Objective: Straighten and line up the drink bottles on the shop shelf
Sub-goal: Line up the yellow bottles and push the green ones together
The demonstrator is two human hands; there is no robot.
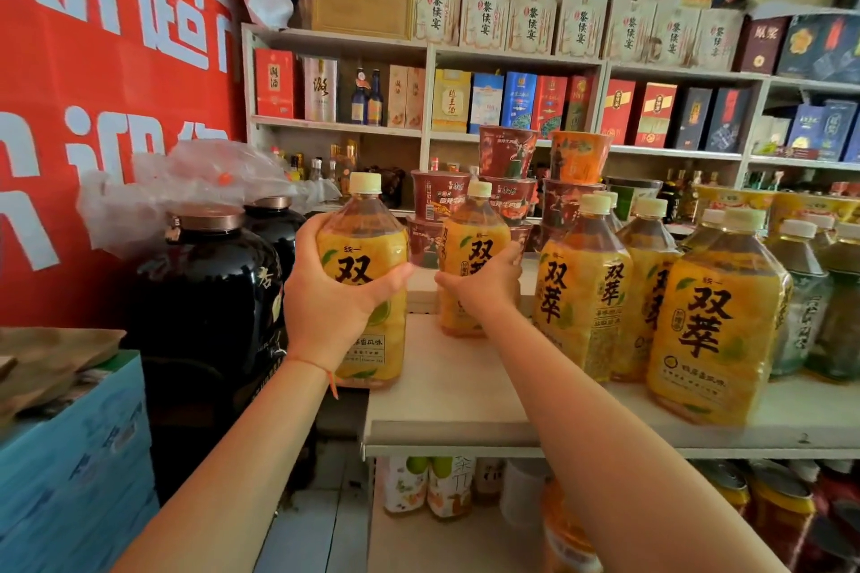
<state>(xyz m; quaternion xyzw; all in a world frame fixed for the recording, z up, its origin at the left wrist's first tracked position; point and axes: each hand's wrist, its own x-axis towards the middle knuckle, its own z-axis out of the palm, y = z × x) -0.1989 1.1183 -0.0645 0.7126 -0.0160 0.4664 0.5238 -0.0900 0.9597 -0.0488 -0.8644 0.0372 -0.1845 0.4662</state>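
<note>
A red banner (93, 107) hangs left of white wall shelving (428, 56) stacked with boxes.

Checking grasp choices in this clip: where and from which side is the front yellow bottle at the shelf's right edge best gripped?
Probably around the front yellow bottle's label band, below the tapering shoulder, from the open shelf front. It stands upright; neighbours crowd its sides and back.

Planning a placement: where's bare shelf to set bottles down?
Bare white shelf lies between the yellow-labelled bottle in the left hand and the yellow bottle row on the right, running to the front edge. Crowded: behind, stacked red noodle cups; right, green-labelled bottles.
</note>
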